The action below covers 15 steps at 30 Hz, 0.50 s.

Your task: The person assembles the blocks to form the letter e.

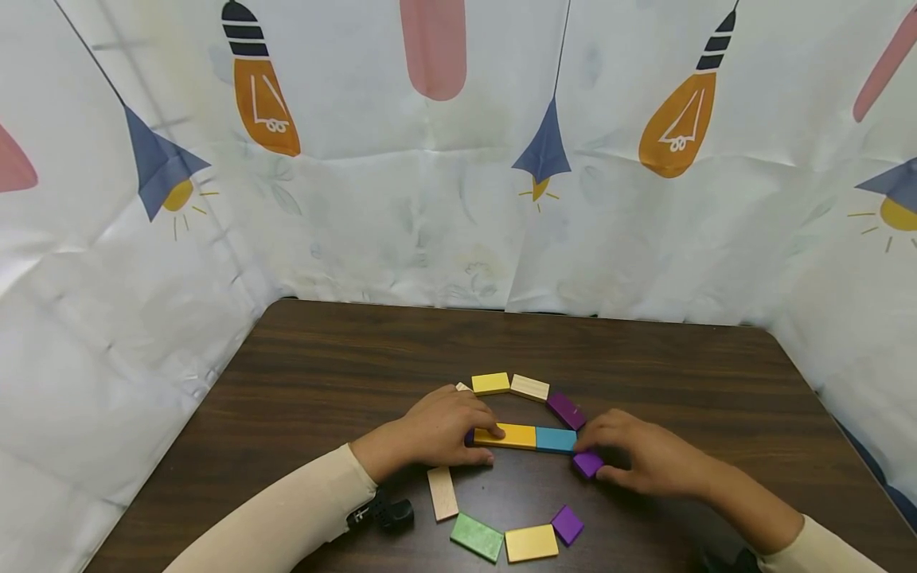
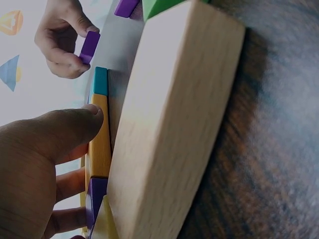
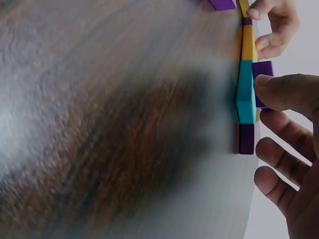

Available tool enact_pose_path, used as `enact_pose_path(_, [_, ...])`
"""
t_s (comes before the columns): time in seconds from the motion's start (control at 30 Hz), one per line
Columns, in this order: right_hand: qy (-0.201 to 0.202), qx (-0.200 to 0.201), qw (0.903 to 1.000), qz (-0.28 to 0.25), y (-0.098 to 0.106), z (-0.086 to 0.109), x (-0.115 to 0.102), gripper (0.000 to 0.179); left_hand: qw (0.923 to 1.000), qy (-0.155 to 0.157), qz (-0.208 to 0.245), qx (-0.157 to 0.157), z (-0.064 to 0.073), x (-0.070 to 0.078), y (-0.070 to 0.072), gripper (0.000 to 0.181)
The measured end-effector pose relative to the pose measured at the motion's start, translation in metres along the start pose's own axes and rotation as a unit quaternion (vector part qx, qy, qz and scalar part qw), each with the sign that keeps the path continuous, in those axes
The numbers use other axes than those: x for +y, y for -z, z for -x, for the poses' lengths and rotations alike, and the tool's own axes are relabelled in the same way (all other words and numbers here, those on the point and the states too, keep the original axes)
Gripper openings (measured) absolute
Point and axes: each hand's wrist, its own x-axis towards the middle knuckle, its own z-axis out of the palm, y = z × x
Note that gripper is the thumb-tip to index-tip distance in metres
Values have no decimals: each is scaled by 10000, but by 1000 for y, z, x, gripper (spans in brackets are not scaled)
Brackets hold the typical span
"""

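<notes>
My left hand [image 1: 447,430] rests a fingertip on an orange block [image 1: 519,437], its thumb low at the near side. That block lies end to end with a blue block [image 1: 556,440], and a dark purple block [image 2: 96,199] adjoins its left end. At the blue block's right end, my right hand [image 1: 641,454] pinches a purple block [image 1: 588,465] between thumb and finger. In the right wrist view, the thumb presses the face of this purple block [image 3: 264,68], while the other fingers spread loosely.
Around the row curve a yellow block [image 1: 490,383], a pale wooden block [image 1: 530,387] and a plum block [image 1: 566,411] behind. Nearer lie another wooden block [image 1: 442,493], a green block [image 1: 476,537], a yellow block [image 1: 531,544] and a purple block [image 1: 567,524] on the brown table [image 1: 358,350].
</notes>
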Motion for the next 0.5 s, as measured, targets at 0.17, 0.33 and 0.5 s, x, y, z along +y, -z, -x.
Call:
enact_pose_path(0.17, [-13, -118, 9999, 20, -3, -1, -4, 39, 10000, -39, -12, 46, 0, -1, -1, 32])
enact_pose_path(0.33, [113, -155, 9998, -26, -5, 0, -7, 40, 10000, -48, 10, 63, 0, -1, -2, 32])
enact_pose_path(0.5, [250, -145, 9996, -30, -8, 0, -9, 40, 10000, -30, 2, 50, 0, -1, -2, 33])
